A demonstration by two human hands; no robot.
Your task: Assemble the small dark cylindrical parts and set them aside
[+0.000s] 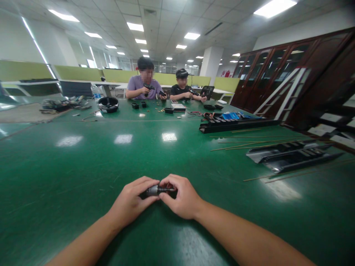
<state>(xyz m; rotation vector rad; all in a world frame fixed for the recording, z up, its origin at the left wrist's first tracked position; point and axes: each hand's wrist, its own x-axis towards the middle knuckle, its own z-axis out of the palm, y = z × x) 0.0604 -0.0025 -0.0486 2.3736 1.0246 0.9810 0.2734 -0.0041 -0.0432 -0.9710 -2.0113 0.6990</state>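
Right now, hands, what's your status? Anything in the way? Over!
Left hand gripping grey cylindrical part. Right hand curled around its thin end. Dark metal channels off to the right, away from both hands.

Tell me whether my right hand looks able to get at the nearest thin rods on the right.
Probably yes, with a stretch: nothing visible stands between the right hand and the rods' near ends. Its fingers are around the tool's tip, though, so they'd have to let go.

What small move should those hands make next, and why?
Perhaps a gentle twist by the right hand, with the left hand keeping steady. The left hand wraps the thicker body of the grey and black part, while the right thumb and fingers curl around its slimmer end, which seems well placed for turning.
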